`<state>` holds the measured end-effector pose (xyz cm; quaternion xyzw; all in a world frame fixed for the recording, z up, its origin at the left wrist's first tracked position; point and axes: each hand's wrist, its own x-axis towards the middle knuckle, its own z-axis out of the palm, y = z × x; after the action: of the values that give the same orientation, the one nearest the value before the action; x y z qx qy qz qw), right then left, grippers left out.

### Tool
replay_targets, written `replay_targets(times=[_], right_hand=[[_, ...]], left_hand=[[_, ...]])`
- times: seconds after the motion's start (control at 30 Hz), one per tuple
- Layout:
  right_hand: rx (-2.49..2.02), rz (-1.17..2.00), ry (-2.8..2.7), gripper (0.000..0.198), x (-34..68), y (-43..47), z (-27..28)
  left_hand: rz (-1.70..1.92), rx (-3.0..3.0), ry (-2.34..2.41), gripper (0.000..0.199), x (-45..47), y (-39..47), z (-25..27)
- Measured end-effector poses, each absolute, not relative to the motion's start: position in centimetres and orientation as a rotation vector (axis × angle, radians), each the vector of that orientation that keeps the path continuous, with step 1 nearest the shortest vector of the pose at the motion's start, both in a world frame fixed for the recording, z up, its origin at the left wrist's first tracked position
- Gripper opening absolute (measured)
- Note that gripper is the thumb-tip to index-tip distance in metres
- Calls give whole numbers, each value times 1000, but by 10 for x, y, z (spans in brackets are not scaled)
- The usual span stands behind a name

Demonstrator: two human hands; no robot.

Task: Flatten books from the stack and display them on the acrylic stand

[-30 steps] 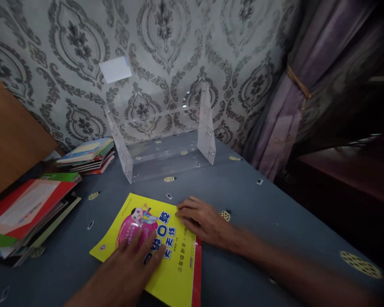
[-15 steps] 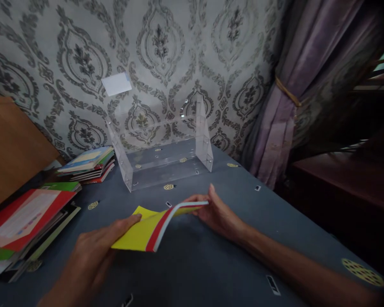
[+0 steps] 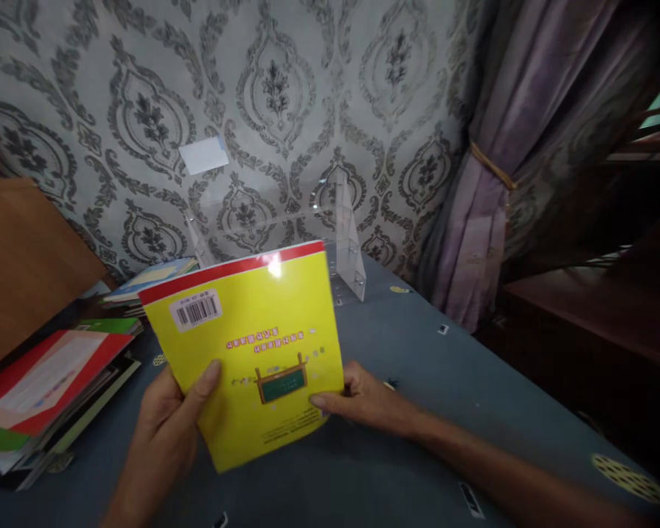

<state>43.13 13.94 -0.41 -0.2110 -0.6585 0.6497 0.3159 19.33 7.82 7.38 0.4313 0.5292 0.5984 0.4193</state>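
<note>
A thin yellow book [image 3: 247,323] with a red band is held up over the table, its cover facing me. The barcode and print on it appear upside down. My left hand [image 3: 170,418] grips its left edge, thumb on the cover and fingers behind. At the lower right edge, my right hand [image 3: 363,396] pinches the book with the thumb in front; its other fingers are partly hidden. Behind the book stands a clear acrylic rack [image 3: 349,257], mostly covered by it.
Left of my hands lies a pile of books with a red one [image 3: 49,374] on top. Farther back is another stack of books [image 3: 154,279], near a brown wooden panel [image 3: 33,257]. A patterned wall rises behind the dark table [image 3: 418,411]; a tied curtain [image 3: 478,220] hangs at right.
The yellow book has tilted up from nearly flat and bent, so its printed cover now faces me. My right hand has lowered and closed on its right edge. The left hand keeps hold.
</note>
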Motion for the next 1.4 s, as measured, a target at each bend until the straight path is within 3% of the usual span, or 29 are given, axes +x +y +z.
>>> replay_targets(times=[0.2,0.5,0.7,0.77,0.97,1.03,1.4], right_hand=[[-670,1907,-1722,58,432,134,-10],[-708,2077,-1687,73,431,140,-24],[-762,2086,-1792,76,431,138,-14],[-755,2080,-1810,80,432,138,-11],[-778,2110,-1842,71,432,139,-9],[-788,2116,-1853,65,431,139,-9],[-925,2093,-1796,49,429,141,-18]], left_hand=[[1365,971,1341,80,175,88,48],[1025,1045,1342,74,154,88,-4],[784,1236,1549,106,131,103,-10],[696,1357,1646,101,126,107,-5],[163,2038,2199,44,128,108,19],[22,2202,2275,34,134,109,23],[344,2773,1564,43,180,144,-19]])
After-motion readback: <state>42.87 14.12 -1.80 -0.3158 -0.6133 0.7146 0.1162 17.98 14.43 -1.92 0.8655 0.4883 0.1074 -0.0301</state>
